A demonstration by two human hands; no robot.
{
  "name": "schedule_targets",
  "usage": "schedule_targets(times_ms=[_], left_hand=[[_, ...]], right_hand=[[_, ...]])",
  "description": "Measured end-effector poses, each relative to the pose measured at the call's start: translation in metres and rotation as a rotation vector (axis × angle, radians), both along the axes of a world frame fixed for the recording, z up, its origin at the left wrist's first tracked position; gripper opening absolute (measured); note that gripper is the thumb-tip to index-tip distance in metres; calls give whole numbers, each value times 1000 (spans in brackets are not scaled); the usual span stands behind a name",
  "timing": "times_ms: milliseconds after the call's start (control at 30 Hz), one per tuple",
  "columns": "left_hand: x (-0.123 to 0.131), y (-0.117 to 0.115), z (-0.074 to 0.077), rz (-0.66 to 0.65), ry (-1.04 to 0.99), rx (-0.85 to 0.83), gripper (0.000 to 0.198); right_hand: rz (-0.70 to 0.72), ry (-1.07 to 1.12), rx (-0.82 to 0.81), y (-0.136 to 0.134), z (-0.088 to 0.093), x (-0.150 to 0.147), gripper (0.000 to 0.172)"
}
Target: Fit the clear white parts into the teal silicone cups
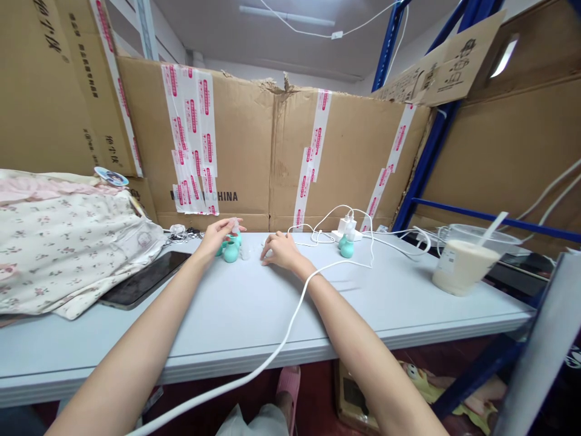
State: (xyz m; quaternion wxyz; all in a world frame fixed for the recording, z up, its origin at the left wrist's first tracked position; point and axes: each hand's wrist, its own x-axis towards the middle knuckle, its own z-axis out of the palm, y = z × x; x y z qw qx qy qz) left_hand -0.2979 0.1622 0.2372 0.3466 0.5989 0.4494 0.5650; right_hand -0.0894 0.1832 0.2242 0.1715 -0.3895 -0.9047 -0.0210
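Note:
At the far side of the table, my left hand [216, 237] pinches a small translucent cap-like piece [235, 226] between thumb and fingers. Just below it stand small round teal bottles [230, 252], partly hidden by the hand. Right beside them is a small clear plastic piece [245, 253]. My right hand [282, 251] rests low over the tabletop, fingers bent and apart, with nothing visible between them. Farther right stand more teal bottles [346, 247], topped by something clear, in front of a white plug.
A white cable [290, 327] hangs across the foreground over my right forearm. Left are a phone [145, 280] and floral cloth [63, 242]. A tilted-looking plastic cup of pale liquid [463, 266] stands right. Cardboard [245, 151] walls the table's back; a white charger [347, 226] lies before it.

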Motion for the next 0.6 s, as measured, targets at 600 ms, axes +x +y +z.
schedule_targets(times_ms=[600], left_hand=[[20,-12,0,-337,-38,-157,48]], right_hand=[[64,601,336,-21,23,-12,22]])
